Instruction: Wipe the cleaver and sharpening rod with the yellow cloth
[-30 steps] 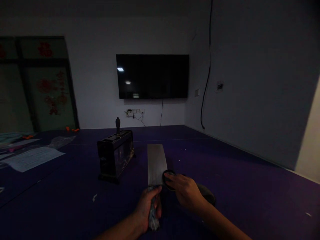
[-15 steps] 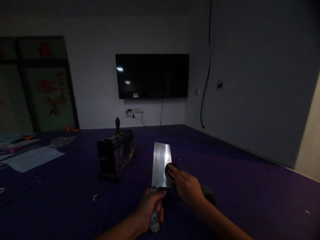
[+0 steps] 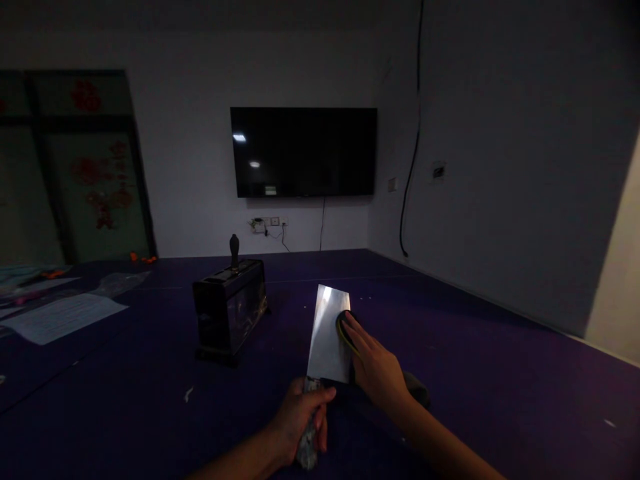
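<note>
My left hand [image 3: 299, 420] is closed round the handle of a cleaver [image 3: 327, 340], whose broad shiny blade points up and away from me. The handle looks mottled grey and white. With my right hand [image 3: 376, 365] I grip a round dark pad with a yellow-green edge [image 3: 345, 327]. The pad lies against the right side of the blade. Part of it is hidden under my fingers. Behind my right wrist a dark grey object [image 3: 417, 390] rests on the purple surface [image 3: 480, 373]; its kind cannot be made out.
A black knife block [image 3: 227, 310] with one dark handle [image 3: 234, 252] sticking up stands left of the cleaver. Farther left lie papers [image 3: 65, 317] and clear plastic [image 3: 120, 283]. A small white scrap [image 3: 189, 394] is nearer me. A television [image 3: 305, 153] hangs on the far wall.
The cleaver has tilted, its blade tip shifting slightly right. The pad and my right fingers have moved a little up and right along with the blade. Both hands keep their holds.
</note>
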Motion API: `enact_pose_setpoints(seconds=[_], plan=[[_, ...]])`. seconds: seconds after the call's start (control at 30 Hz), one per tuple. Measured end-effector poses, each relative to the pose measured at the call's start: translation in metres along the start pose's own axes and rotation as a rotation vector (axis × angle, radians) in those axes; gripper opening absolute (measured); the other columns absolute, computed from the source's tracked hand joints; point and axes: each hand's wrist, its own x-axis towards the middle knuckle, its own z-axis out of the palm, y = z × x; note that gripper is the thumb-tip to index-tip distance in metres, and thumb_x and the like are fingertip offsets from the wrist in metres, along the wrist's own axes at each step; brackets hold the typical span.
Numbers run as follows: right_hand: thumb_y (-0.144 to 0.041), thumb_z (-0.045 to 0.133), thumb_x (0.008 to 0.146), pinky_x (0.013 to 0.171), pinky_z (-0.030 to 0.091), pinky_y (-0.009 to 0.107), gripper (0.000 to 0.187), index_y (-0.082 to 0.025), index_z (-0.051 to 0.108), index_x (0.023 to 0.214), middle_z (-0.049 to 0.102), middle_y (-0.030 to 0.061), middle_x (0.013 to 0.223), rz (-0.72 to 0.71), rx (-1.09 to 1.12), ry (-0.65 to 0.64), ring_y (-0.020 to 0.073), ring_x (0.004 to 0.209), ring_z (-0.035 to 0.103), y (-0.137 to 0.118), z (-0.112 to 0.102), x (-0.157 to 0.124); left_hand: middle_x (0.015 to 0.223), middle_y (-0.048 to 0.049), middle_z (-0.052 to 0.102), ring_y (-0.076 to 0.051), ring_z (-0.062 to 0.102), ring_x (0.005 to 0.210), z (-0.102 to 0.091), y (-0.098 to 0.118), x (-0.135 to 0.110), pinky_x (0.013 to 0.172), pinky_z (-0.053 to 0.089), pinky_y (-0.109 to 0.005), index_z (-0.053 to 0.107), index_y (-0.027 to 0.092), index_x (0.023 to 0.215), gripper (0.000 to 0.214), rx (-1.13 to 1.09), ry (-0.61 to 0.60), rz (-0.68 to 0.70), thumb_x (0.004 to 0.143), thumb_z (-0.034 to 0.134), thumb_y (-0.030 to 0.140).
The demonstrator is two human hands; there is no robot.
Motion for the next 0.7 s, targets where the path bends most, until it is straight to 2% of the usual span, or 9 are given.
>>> enact_pose_setpoints(seconds=[0.2,0.53,0.7], plan=[[-0.003,0.035,0.074,0.092,0.044,0.033,0.056,-0.018,0.044,0.127,0.040,0.0043,0.136,0.003,0.074,-0.013,0.0177,0.115,0.048,0.0041,-0.0019,0.0016,0.024,0.0019,0.033,-0.010,0.039,0.023,0.0009,0.0003,-0.0013,0.028,0.015,-0.018,0.034,0.018,0.034,0.050,0.000,0.013,0.000,0.059,0.060,0.052],[-0.004,0.035,0.073,0.089,0.046,0.030,0.046,-0.017,0.059,0.111,0.057,0.0058,0.119,-0.120,0.147,-0.009,0.0161,0.104,0.056,0.0034,-0.0046,-0.0025,0.027,0.0065,0.031,-0.010,0.038,0.022,0.0012,0.0018,-0.0010,0.027,0.017,-0.018,0.038,0.018,0.041,0.043,-0.073,0.075,-0.009,0.054,0.063,0.051],[-0.003,0.037,0.072,0.088,0.047,0.030,0.046,-0.017,0.060,0.110,0.058,0.0064,0.117,-0.124,0.129,0.012,0.0169,0.102,0.058,-0.0011,-0.0046,-0.0042,0.027,0.0059,0.032,-0.010,0.039,0.023,-0.0006,0.0023,-0.0009,0.028,0.018,-0.019,0.039,0.018,0.041,0.042,-0.064,0.093,-0.009,0.056,0.061,0.050]])
